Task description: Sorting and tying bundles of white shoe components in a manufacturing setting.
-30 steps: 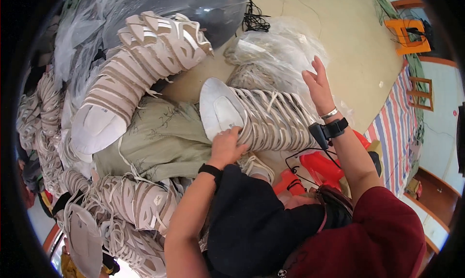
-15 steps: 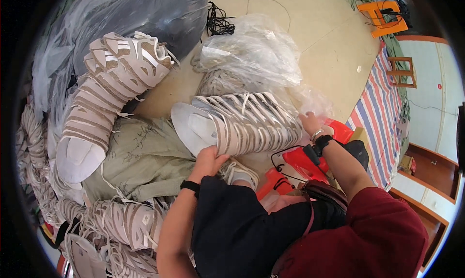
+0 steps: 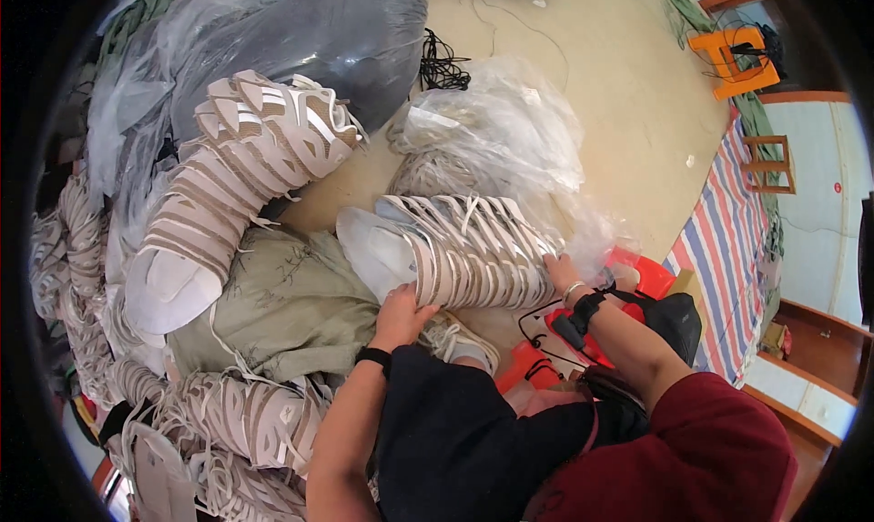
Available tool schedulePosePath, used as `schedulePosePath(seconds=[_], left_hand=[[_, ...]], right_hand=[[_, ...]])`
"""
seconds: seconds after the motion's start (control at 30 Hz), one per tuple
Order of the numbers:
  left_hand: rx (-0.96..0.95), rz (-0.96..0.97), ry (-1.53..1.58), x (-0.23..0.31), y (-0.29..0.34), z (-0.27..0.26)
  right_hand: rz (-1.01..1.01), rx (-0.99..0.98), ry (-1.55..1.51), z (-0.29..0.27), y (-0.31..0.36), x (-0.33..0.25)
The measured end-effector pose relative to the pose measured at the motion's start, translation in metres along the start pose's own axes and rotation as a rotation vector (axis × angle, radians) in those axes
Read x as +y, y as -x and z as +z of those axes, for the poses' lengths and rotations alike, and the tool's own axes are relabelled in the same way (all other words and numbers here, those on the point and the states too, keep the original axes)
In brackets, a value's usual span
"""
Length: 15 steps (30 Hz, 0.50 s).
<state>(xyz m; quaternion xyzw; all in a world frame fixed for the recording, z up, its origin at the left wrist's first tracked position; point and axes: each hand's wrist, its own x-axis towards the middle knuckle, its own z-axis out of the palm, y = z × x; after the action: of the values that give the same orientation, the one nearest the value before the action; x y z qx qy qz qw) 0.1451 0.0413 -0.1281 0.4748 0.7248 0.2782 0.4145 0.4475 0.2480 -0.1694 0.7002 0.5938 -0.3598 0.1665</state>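
A nested row of beige shoe uppers (image 3: 482, 253) with white laces lies in front of me, a pale sole-shaped piece (image 3: 375, 247) showing at its left end. My left hand (image 3: 402, 317) grips the row's near edge close to that end, thumb on the side and the other fingers partly hidden. At the right end, my right hand (image 3: 562, 273) is closed against the last uppers, its fingertips partly out of sight. A longer curved stack of similar uppers (image 3: 228, 181) lies to the left, next to an olive cloth bundle (image 3: 273, 304).
Clear plastic bags (image 3: 496, 126) and a grey plastic-wrapped bundle (image 3: 309, 53) lie beyond. More uppers (image 3: 246, 417) are heaped at lower left. Red plastic items (image 3: 528, 363) and a black cord are near my right arm. An orange stool (image 3: 733, 62) and striped sheeting (image 3: 715, 240) are at right.
My right hand has come down and nearer onto the row's right end. The whole view has shifted slightly, while my left hand keeps its place on the row.
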Motion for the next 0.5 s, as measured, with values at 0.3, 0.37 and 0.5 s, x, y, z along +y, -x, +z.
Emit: schedulePosePath(seconds=[0.3,0.37,0.5], left_hand=[[-0.009,-0.239,-0.286,0.032,0.005,-0.006],[-0.065,-0.224,-0.324,0.038,-0.002,0.001],[-0.160,-0.151,-0.386,0.027,-0.004,0.003]], right_hand=[[-0.082,-0.097,0.163,-0.006,0.007,-0.019],[-0.099,-0.038,0.221,-0.004,-0.011,0.010],[-0.175,-0.057,0.381,0.004,-0.020,0.015]])
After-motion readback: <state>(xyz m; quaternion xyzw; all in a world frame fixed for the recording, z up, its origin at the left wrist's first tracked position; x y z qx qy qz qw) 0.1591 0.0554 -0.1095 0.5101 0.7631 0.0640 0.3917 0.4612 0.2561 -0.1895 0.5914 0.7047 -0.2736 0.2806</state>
